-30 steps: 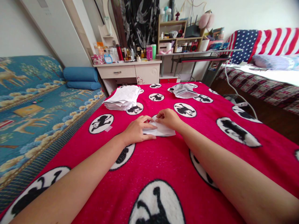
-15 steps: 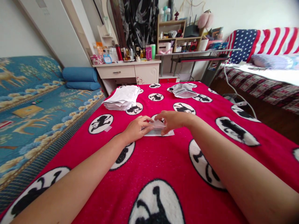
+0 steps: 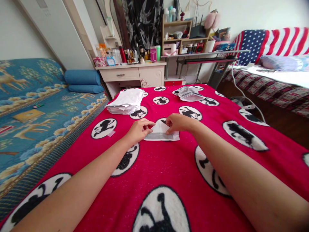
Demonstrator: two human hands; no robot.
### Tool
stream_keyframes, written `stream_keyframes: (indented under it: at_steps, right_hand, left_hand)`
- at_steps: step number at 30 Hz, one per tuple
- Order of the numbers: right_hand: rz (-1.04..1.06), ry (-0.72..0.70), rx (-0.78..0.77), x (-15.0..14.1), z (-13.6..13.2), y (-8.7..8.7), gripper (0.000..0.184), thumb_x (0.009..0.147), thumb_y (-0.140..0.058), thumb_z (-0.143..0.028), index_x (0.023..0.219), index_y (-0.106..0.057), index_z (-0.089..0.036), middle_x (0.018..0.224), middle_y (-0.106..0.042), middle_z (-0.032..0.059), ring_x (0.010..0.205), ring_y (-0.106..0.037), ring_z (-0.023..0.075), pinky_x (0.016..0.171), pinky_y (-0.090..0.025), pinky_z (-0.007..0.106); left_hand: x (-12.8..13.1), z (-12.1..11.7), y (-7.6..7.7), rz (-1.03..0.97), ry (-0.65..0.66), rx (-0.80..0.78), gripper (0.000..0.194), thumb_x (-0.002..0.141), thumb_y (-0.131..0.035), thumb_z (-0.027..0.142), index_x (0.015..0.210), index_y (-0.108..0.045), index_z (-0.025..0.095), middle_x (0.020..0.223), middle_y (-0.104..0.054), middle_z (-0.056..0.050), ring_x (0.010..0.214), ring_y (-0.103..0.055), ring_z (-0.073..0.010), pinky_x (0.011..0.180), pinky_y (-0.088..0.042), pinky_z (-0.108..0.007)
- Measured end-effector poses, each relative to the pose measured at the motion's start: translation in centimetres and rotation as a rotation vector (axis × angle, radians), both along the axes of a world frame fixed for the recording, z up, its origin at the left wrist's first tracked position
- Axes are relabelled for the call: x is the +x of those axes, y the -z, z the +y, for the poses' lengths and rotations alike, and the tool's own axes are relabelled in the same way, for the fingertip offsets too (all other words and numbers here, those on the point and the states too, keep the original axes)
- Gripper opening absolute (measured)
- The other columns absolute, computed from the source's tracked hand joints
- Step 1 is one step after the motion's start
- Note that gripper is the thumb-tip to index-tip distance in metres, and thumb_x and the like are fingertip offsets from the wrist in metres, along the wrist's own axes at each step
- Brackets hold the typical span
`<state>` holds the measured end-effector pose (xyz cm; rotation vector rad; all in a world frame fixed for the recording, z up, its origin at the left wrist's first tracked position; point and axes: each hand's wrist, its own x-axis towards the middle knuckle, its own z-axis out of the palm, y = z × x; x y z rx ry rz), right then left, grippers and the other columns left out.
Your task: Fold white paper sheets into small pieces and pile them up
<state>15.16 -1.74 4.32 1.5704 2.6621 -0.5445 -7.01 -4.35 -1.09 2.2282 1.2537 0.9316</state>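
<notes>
A partly folded sheet of white paper (image 3: 159, 136) lies on the red patterned blanket (image 3: 154, 170), its upper part coming to a point and its lower part a greyish band. My left hand (image 3: 140, 131) pinches the paper's left side between thumb and fingers. On the other side, my right hand (image 3: 178, 123) grips the right part, its fingers curled and its thumb low on the sheet. The fingertips hide some of the paper's edges.
Further back on the blanket are a pile of white paper sheets (image 3: 126, 101) at left and a stack of folded papers (image 3: 189, 93) at right. A small clear scrap (image 3: 111, 133) lies left of my left hand. A blue sofa (image 3: 48, 112) flanks the left side.
My hands have drawn apart, the left one shifting left and the right one slightly right. More of the paper shows between them, and its pointed upper part is visible.
</notes>
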Motion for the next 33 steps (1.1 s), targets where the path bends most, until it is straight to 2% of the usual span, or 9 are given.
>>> stream_keyframes:
  at_steps: [3,7,12,16,20,23,27,30,33]
  right_hand:
    - [0.111,0.042,0.005,-0.1,-0.1,-0.1,0.009,0.066,-0.074,-0.024,0.07,-0.069,-0.017,0.065,-0.065,0.0011,0.057,-0.054,0.0122,0.052,-0.033,0.024]
    - [0.484,0.198,0.095,-0.7,-0.3,-0.4,0.012,0.068,-0.069,-0.022,0.078,-0.07,-0.015,0.066,-0.064,0.0007,0.058,-0.054,0.0114,0.052,-0.036,0.022]
    - [0.886,0.265,0.079,-1.5,-0.6,-0.8,0.031,0.064,-0.075,-0.028,0.09,-0.066,-0.013,0.065,-0.06,-0.001,0.056,-0.052,0.0104,0.05,-0.039,0.021]
    - [0.838,0.176,-0.078,-1.5,-1.1,-1.5,0.039,0.062,-0.078,-0.026,0.097,-0.064,-0.013,0.06,-0.056,-0.0039,0.051,-0.049,0.0091,0.048,-0.037,0.021]
    - [0.727,0.03,-0.166,-2.1,-1.8,-1.7,0.045,0.062,-0.078,-0.019,0.104,-0.063,-0.014,0.059,-0.055,-0.006,0.051,-0.048,0.0078,0.048,-0.036,0.019]
    - [0.688,0.085,-0.04,-2.7,-2.0,-1.3,0.051,0.06,-0.08,-0.018,0.108,-0.064,-0.014,0.066,-0.059,-0.004,0.057,-0.05,0.0086,0.051,-0.037,0.019]
    - [0.803,0.224,-0.086,-2.9,-1.7,-0.7,0.054,0.065,-0.079,-0.023,0.115,-0.06,-0.013,0.076,-0.066,0.0015,0.063,-0.057,0.0118,0.055,-0.041,0.021]
    - [0.79,0.19,-0.244,-2.9,-1.6,-0.3,0.036,0.067,-0.076,-0.025,0.098,-0.064,-0.013,0.071,-0.065,0.0004,0.059,-0.055,0.0116,0.053,-0.04,0.022]
    - [0.704,0.169,-0.118,-2.9,-1.7,-0.2,0.017,0.067,-0.073,-0.025,0.071,-0.061,-0.014,0.059,-0.055,-0.0028,0.054,-0.047,0.0095,0.051,-0.033,0.022]
  left_hand:
    - [0.0,0.0,0.1,-0.048,0.0,-0.025,0.04,0.073,-0.066,0.016,0.112,-0.069,0.018,0.09,-0.065,-0.003,0.06,-0.051,-0.0079,0.055,-0.043,-0.02]
    - [0.1,-0.6,-0.1,-0.218,0.058,-0.126,0.072,0.07,-0.073,0.019,0.137,-0.05,0.02,0.092,-0.066,-0.003,0.059,-0.053,-0.0076,0.055,-0.044,-0.019]
    - [0.5,-1.3,-0.6,-0.334,0.206,-0.173,0.072,0.072,-0.076,0.028,0.138,-0.05,0.023,0.11,-0.069,-0.007,0.084,-0.064,-0.0162,0.073,-0.051,-0.025]
    - [0.8,-1.7,-1.3,-0.457,0.123,-0.156,0.063,0.072,-0.076,0.035,0.13,-0.059,0.019,0.099,-0.07,-0.007,0.084,-0.064,-0.0164,0.073,-0.051,-0.025]
    - [1.0,-1.9,-1.5,-0.507,0.153,-0.286,0.072,0.068,-0.08,0.033,0.133,-0.054,0.016,0.076,-0.065,0.0,0.067,-0.061,-0.0109,0.063,-0.048,-0.021]
    - [1.4,-1.9,-1.2,-0.528,0.16,-0.372,0.078,0.064,-0.083,0.033,0.134,-0.053,0.014,0.072,-0.065,0.001,0.064,-0.062,-0.011,0.061,-0.049,-0.022]
    - [1.8,-1.6,-1.0,-0.712,-0.021,-0.269,0.053,0.062,-0.083,0.035,0.108,-0.067,0.013,0.084,-0.071,-0.005,0.073,-0.066,-0.0155,0.07,-0.053,-0.027]
    - [1.8,-1.2,-0.9,-0.911,-0.179,-0.133,0.039,0.063,-0.082,0.034,0.093,-0.067,0.015,0.09,-0.073,-0.005,0.08,-0.067,-0.0165,0.077,-0.054,-0.029]
    - [1.3,-0.6,-0.6,-0.999,-0.217,-0.085,0.038,0.064,-0.081,0.032,0.094,-0.066,0.015,0.094,-0.072,-0.006,0.086,-0.067,-0.0168,0.081,-0.054,-0.03]
